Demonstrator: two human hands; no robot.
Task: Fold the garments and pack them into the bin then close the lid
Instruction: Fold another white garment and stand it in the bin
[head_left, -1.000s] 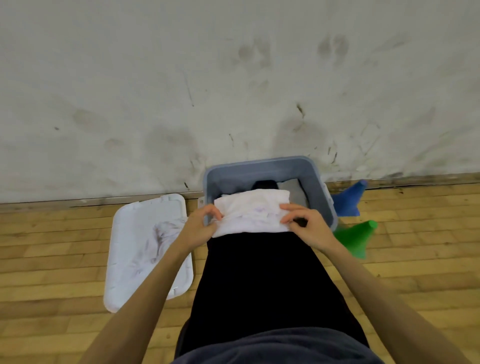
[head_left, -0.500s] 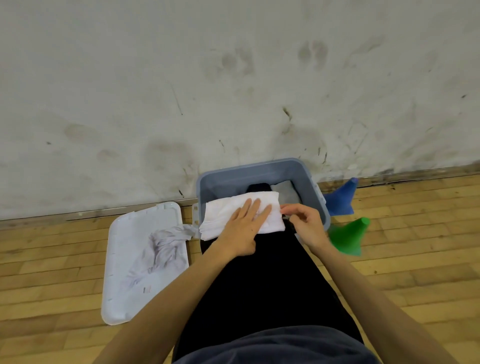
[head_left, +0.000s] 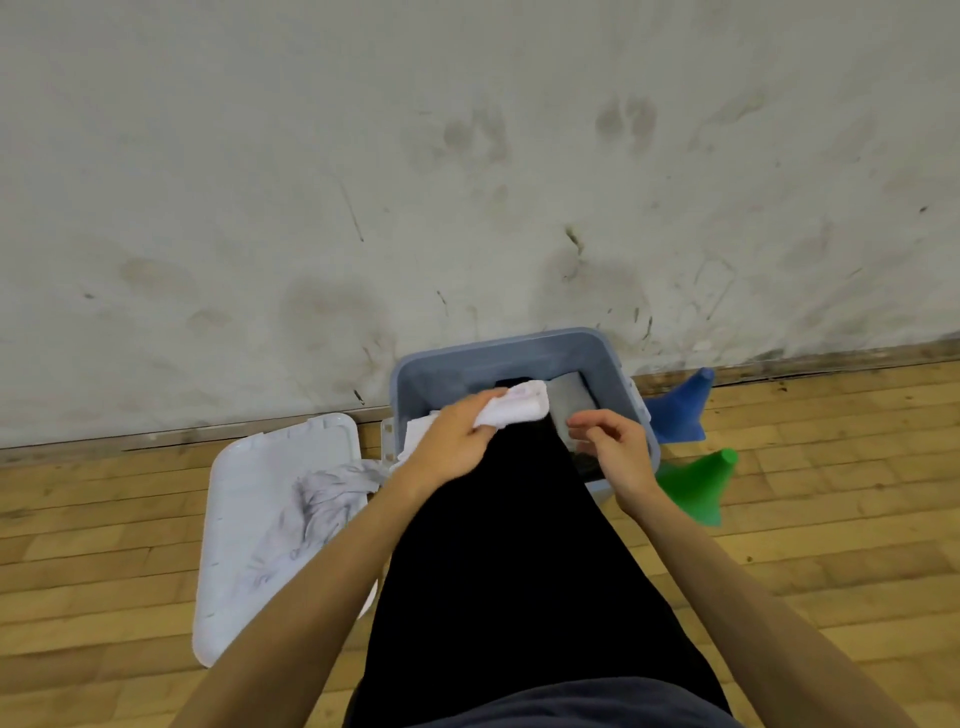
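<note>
At the centre of the frame, just above the black-clad lap, a white garment (head_left: 511, 408) is gripped in the left hand (head_left: 451, 446), the fingers curled over its folded bundle while a loose end trails back toward the left rim of the grey-blue bin (head_left: 524, 347). Half a second ago the cloth was spread flat across the lap under an open palm; a second ago it was pinched at both edges. Now it is gathered into a compact fold and carried over the bin's mouth, so the folding of this piece is judged to be finished and the packing step begun. The right hand (head_left: 613, 447) is released from the cloth and held beside it over the bin's near right corner, fingers loosely curled and holding nothing. Dark folded items (head_left: 571, 397) are already seen inside the bin. At lower left of the frame, the white lid (head_left: 244, 519) lies on the wooden floor (head_left: 104, 519) just beside the bin, and a crumpled pale garment (head_left: 322, 499) rests on it, not yet folded. That piece is judged to need folding before the lid can be closed. A blue cone (head_left: 680, 408) and a green cone (head_left: 701, 486) are seen right of the bin.
</note>
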